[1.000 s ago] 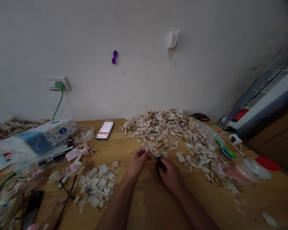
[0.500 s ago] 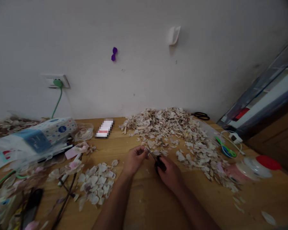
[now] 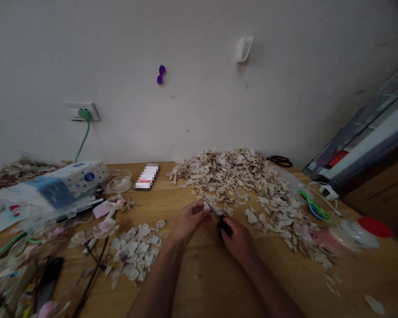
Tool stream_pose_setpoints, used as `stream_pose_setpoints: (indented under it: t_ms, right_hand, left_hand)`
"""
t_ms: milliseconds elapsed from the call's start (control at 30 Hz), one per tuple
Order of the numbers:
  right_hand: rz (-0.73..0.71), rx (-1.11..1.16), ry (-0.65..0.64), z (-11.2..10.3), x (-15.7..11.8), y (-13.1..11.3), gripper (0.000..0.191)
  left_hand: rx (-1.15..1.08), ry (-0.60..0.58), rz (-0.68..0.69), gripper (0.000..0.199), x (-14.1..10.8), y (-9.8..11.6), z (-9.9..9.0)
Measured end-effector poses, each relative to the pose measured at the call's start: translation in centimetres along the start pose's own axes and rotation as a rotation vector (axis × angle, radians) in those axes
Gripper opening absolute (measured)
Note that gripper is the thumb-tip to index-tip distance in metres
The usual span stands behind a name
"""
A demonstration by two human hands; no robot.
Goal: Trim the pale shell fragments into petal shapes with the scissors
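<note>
My right hand (image 3: 239,240) is closed around the black handles of a pair of scissors (image 3: 223,223), whose blades point up and left. Close by their tips, my left hand (image 3: 190,219) pinches a small pale petal-like piece (image 3: 206,206), mostly covered by the fingers. Behind both hands spreads a large heap of dry, pale petal-like flakes (image 3: 232,170). A smaller pile of rounder, whitish petals (image 3: 138,251) lies left of my left forearm.
Left on the wooden table (image 3: 192,282) lie a tissue pack (image 3: 74,181), a phone (image 3: 147,177) and a flower stem (image 3: 94,269). Toward the right are a red-lidded jar (image 3: 354,236), a white cable (image 3: 328,194) and black-handled scissors (image 3: 281,160). A wall stands behind.
The whole view has shifted slightly, so things appear a little farther right. The scissors' blades now sit higher by my left fingertips. Both hands keep their hold.
</note>
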State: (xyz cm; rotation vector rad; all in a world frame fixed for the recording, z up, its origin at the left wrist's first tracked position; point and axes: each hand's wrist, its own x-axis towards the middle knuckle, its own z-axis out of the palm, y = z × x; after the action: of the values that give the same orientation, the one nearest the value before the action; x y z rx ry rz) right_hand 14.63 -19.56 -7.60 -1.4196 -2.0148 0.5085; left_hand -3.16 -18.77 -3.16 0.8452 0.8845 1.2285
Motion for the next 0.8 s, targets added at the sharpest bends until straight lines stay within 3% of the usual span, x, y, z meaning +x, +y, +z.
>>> stream_pose_setpoints:
  t_ms: [100,233,633,800]
  right_hand:
    - [0.003,-0.011,0.006,-0.1,0.0,-0.1,0.027]
    - [-0.004,-0.021,-0.012,-0.2,0.0,-0.5,0.024]
    - [-0.041,-0.025,0.024,-0.2,0.0,-0.4,0.027]
    - [-0.051,-0.061,0.006,-0.1,-0.1,-0.2,0.026]
  left_hand:
    - [-0.182,0.056,-0.028,0.032,0.1,-1.1,0.6]
    - [-0.209,0.137,0.048,0.028,0.6,-2.1,0.8]
    - [0.312,0.111,0.141,0.033,0.3,0.3,0.0]
    - [0.387,0.096,0.156,0.029,0.1,0.7,-0.3]
